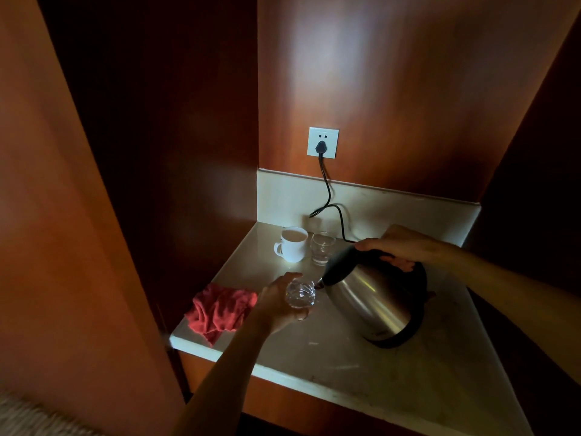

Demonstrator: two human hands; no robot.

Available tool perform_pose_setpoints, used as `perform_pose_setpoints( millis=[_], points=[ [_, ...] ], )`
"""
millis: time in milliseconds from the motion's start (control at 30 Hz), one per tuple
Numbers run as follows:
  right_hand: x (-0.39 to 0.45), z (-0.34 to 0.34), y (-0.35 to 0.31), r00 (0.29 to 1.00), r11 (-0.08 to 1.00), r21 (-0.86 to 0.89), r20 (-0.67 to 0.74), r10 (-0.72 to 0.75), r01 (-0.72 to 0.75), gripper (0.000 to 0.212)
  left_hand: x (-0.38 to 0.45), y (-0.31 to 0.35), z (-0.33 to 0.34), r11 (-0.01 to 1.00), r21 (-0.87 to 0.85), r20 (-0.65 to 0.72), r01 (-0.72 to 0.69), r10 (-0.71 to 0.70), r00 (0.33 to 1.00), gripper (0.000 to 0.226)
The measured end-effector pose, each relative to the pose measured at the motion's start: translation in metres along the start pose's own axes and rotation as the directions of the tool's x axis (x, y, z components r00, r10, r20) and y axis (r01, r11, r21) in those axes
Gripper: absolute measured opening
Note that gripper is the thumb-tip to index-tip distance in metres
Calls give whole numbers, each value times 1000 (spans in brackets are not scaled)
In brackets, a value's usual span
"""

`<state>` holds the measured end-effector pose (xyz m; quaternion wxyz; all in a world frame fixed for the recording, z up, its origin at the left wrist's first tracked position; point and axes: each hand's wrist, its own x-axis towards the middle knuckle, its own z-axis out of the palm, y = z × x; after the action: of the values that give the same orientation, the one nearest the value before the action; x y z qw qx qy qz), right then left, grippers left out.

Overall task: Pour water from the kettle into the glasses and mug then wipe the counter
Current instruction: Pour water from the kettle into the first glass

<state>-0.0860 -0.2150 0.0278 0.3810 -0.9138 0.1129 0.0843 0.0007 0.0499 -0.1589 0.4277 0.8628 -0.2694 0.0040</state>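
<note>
Where wood panels enclose, pale counter, red cloth, socket

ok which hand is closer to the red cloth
Left. The left hand, holding a glass, sits just right of the red cloth, nearly touching it. The right hand grips the kettle handle, farther right.

Dim, warm light — soft glare on the back panel, dark corners, edges bowed and blurred.
</note>
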Motion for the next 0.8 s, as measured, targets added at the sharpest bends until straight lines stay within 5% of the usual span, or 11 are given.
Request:
perform_pose_setpoints(
  millis=[200, 433, 800],
  points=[
    [-7, -16, 23, 975, 957, 287, -220, 40, 26, 59, -1, 2, 0, 1000, 19, -11, -4, 4, 1000, 85],
    [7, -26, 56, 810, 849, 511, -550, 201, 136, 51, 0, 2, 0, 999, 35, -2, -7, 7, 1000, 85],
    [35, -9, 103, 620, 801, 584, -680, 392, 134, 57, 1, 3, 2, 999, -41, -9, -10, 10, 1000, 80]
  ],
)
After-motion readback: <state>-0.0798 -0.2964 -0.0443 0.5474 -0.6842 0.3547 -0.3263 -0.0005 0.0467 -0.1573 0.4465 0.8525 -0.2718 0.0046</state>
